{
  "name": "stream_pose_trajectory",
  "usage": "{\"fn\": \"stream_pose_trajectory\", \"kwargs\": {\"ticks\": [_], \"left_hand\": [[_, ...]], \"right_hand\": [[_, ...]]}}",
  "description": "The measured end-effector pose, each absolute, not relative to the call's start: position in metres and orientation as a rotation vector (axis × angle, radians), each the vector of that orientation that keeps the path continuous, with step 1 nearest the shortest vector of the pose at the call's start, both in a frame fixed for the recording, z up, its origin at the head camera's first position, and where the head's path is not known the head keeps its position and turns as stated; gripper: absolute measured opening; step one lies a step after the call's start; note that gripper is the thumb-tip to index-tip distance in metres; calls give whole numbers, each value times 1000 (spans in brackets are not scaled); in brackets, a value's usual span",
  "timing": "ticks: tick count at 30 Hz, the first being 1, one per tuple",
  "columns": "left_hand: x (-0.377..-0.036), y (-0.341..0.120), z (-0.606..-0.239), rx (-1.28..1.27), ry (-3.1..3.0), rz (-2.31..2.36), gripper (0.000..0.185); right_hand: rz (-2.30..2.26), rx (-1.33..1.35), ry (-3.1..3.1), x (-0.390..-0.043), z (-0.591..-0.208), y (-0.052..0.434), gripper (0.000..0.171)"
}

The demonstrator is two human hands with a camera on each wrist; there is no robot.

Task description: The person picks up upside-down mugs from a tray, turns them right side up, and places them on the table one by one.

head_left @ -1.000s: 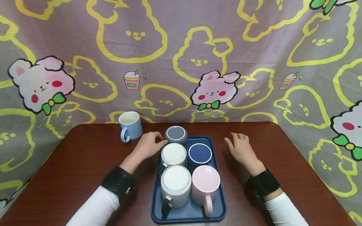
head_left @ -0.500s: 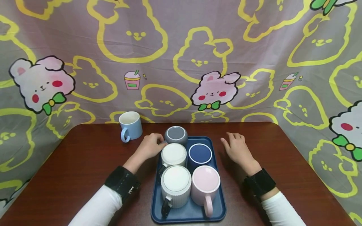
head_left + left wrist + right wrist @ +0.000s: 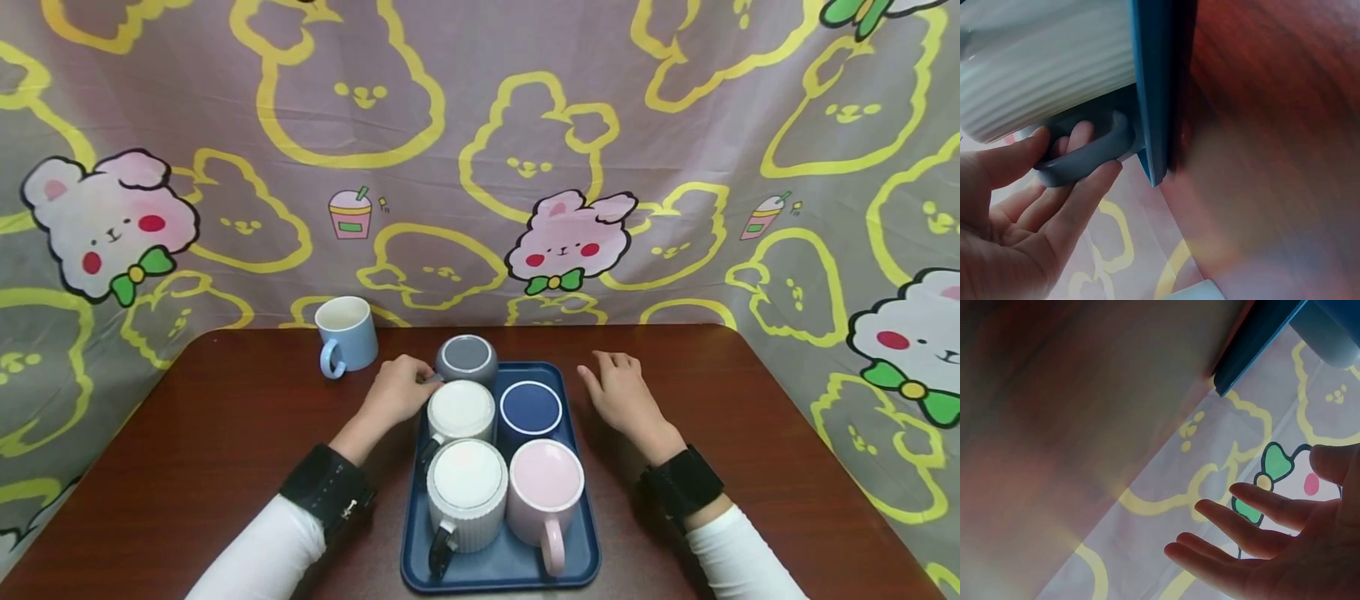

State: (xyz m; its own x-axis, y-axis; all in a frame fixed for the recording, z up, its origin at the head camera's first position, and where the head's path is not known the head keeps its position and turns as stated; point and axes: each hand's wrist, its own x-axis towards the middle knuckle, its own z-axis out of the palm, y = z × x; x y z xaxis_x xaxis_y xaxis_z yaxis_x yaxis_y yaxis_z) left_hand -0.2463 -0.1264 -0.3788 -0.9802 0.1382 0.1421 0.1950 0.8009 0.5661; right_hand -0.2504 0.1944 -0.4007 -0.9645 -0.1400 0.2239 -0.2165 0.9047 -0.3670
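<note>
A dark blue tray holds several upturned mugs: grey at the back left, white, navy, ribbed white and pink. My left hand is at the tray's back left corner. In the left wrist view my left hand curls thumb and fingers round a grey-blue mug handle beside a ribbed white mug wall and the tray rim. My right hand is to the right of the tray with fingers spread, holding nothing; the right wrist view shows this hand open.
A light blue mug stands upright on the dark wooden table, back left of the tray. A cartoon-print cloth hangs behind and at both sides. The table's right edge runs close to the right forearm.
My right hand has drifted a little left toward the tray. My left hand has stayed by the grey mug, its fingers drawn in slightly at the handle.
</note>
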Motion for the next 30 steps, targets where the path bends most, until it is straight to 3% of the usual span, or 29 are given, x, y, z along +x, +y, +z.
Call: {"fn": "stream_pose_trajectory", "kwargs": {"ticks": [18, 30], "left_hand": [[-243, -122, -385, -89, -2822, -1006, 19], [-240, -120, -367, 14, -2657, -1384, 18]], "right_hand": [[600, 282, -2885, -250, -401, 188, 57], [661, 332, -2875, -253, -400, 182, 54]]}}
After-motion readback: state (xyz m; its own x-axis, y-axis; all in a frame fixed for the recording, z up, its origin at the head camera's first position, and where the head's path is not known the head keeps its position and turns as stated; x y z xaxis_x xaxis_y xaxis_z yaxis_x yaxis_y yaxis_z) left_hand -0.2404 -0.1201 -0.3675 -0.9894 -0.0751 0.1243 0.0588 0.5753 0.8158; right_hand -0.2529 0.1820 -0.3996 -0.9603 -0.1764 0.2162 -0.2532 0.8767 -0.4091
